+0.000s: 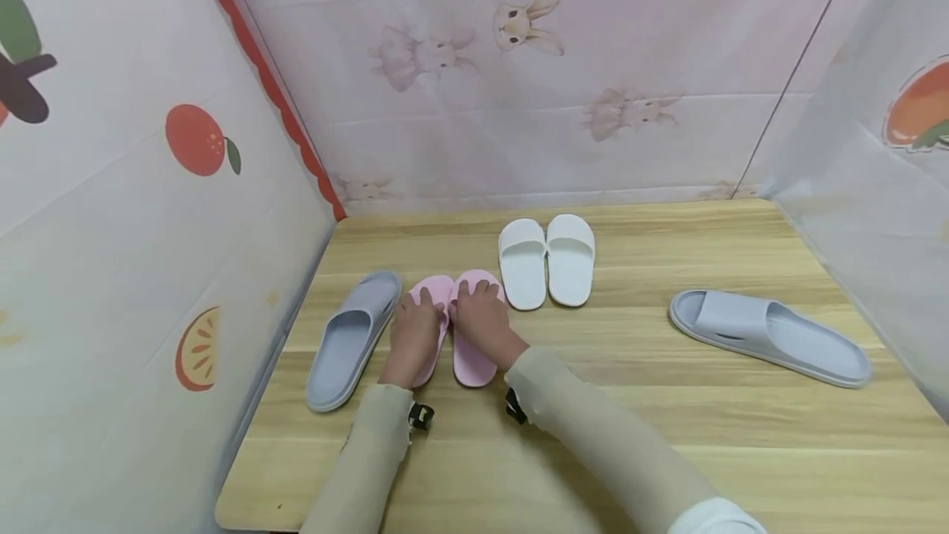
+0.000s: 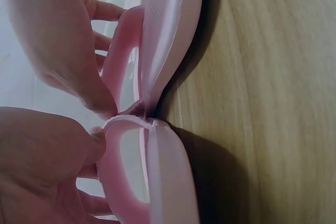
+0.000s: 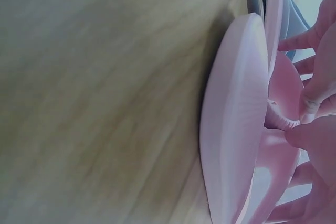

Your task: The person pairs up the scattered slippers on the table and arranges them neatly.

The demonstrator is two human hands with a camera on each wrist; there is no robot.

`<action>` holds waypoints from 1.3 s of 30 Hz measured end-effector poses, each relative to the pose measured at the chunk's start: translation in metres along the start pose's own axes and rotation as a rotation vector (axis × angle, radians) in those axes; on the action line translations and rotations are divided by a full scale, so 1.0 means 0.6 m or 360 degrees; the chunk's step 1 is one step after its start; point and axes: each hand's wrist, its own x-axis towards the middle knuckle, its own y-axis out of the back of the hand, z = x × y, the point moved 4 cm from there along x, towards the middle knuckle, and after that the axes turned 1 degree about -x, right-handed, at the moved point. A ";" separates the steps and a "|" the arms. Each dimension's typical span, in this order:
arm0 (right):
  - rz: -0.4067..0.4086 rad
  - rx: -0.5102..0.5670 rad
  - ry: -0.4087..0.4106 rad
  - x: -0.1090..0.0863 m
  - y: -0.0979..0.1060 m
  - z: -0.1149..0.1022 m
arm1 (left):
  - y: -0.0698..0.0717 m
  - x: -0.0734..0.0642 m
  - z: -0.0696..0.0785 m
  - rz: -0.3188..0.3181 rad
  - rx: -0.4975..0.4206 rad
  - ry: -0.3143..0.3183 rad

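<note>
Two pink slippers lie side by side on the wooden tabletop, their inner edges touching at the straps. My left hand (image 1: 417, 328) grips the strap of the left pink slipper (image 1: 432, 283), fingers spread over it and thumb at its inner side. On the right pink slipper (image 1: 474, 365), my right hand (image 1: 483, 321) holds the strap in the same way. Both thumbs meet near the join, as the left wrist view shows around the left slipper's strap (image 2: 113, 166). In the right wrist view the right slipper's sole (image 3: 233, 119) rests on the wood.
A grey slipper (image 1: 344, 344) lies left of the pink pair. Just behind and to the right stands a pair of white slippers (image 1: 547, 266). Another grey slipper (image 1: 771, 336) lies turned sideways at the far right. Printed cloth walls (image 1: 474, 130) border the wooden tabletop (image 1: 630, 435).
</note>
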 end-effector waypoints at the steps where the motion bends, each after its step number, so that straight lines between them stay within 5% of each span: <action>1: -0.0012 0.0001 -0.0003 0.001 -0.001 -0.002 | 0.000 0.000 -0.001 0.0007 -0.0001 0.0007; 13: -0.0069 -0.0053 -0.0068 0.016 -0.007 0.001 | -0.007 0.013 0.001 0.0005 -0.0009 0.0012; 19: 0.0001 -0.0111 0.0019 0.021 -0.012 -0.015 | 0.000 0.015 -0.011 0.0050 0.0002 0.0021; 32: 0.0047 -0.0173 -0.0011 0.045 0.007 0.010 | -0.007 0.049 0.013 0.0085 -0.0030 -0.0033; 39: -0.0024 -0.0129 -0.0014 0.043 -0.009 0.003 | -0.013 0.041 0.001 0.0038 -0.0022 0.0026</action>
